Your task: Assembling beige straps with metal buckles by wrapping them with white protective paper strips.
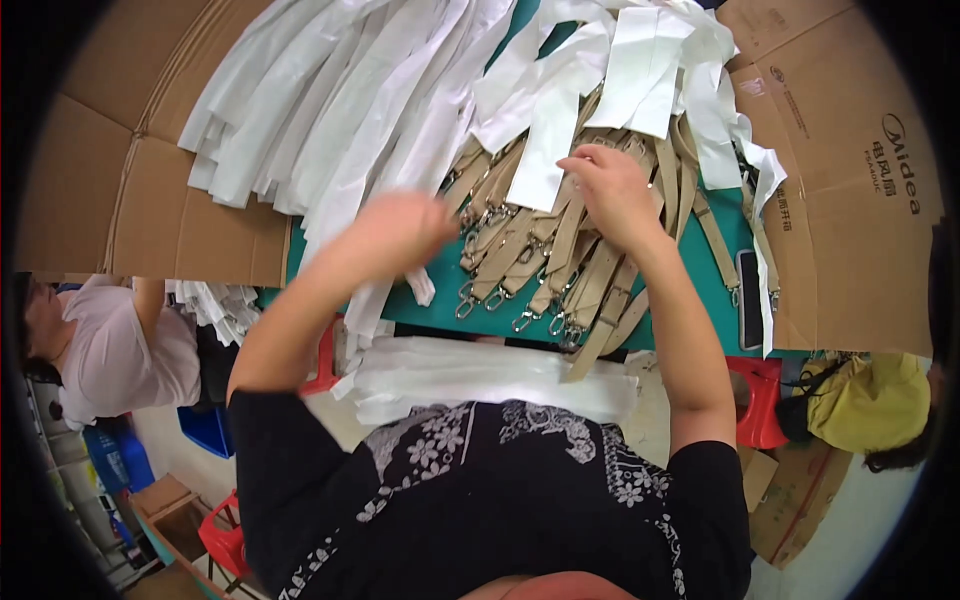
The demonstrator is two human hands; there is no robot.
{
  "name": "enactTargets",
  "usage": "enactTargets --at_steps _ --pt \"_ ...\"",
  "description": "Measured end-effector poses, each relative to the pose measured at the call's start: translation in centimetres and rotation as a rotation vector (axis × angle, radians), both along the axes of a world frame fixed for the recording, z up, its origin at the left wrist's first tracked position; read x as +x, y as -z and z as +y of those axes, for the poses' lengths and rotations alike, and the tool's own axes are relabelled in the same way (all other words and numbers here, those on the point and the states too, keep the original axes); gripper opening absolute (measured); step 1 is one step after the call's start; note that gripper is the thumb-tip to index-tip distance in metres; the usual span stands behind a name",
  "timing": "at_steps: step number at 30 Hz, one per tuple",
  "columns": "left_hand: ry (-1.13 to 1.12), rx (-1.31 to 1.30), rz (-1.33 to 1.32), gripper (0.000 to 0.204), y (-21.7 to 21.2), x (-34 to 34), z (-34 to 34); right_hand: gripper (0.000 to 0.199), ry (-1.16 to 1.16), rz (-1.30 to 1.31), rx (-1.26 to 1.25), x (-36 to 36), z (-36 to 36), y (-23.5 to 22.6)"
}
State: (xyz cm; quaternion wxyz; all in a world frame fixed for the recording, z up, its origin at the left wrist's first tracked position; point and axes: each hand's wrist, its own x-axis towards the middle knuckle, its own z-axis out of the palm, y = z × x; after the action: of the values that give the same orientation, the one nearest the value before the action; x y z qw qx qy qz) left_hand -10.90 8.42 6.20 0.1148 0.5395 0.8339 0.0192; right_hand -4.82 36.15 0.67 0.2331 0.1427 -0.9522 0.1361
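My left hand (405, 230) is smeared by motion above the green table, over the lower ends of long white strips (350, 120). Its fingers cannot be made out. My right hand (612, 185) reaches over a heap of beige straps (600, 270) with silver metal clasps. Its thumb and fingertips are pinched together at the right edge of a flat white strip (543, 170), which lies across the straps. Several more white sheets (640, 70) lie loosely above that hand.
Cardboard walls (850, 180) flank the green table (715, 265) on both sides. A dark phone (748, 300) lies at the right edge. White bundled strips (490, 380) rest below the table edge. One person (130, 345) sits at left, another in yellow (870, 405) at right, near red stools (760, 400).
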Motion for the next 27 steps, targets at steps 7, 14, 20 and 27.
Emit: enactTargets --at_steps 7,14,20,27 --pt "0.074 0.170 0.317 0.033 7.7 7.0 -7.1 0.043 -0.141 -0.161 0.305 -3.4 -1.3 0.0" --pt "-0.068 0.358 0.246 0.020 7.8 7.1 -6.6 0.028 -0.139 -0.128 0.133 -3.3 -1.2 -1.1" --pt "-0.453 1.329 -0.618 0.061 1.4 8.0 -1.1 0.021 -0.337 -0.202 -0.696 4.0 -10.9 -4.3" --pt "-0.387 1.817 -1.010 0.015 -1.4 4.5 -14.0 0.021 -0.016 -0.036 -0.699 7.9 -9.9 -2.7"
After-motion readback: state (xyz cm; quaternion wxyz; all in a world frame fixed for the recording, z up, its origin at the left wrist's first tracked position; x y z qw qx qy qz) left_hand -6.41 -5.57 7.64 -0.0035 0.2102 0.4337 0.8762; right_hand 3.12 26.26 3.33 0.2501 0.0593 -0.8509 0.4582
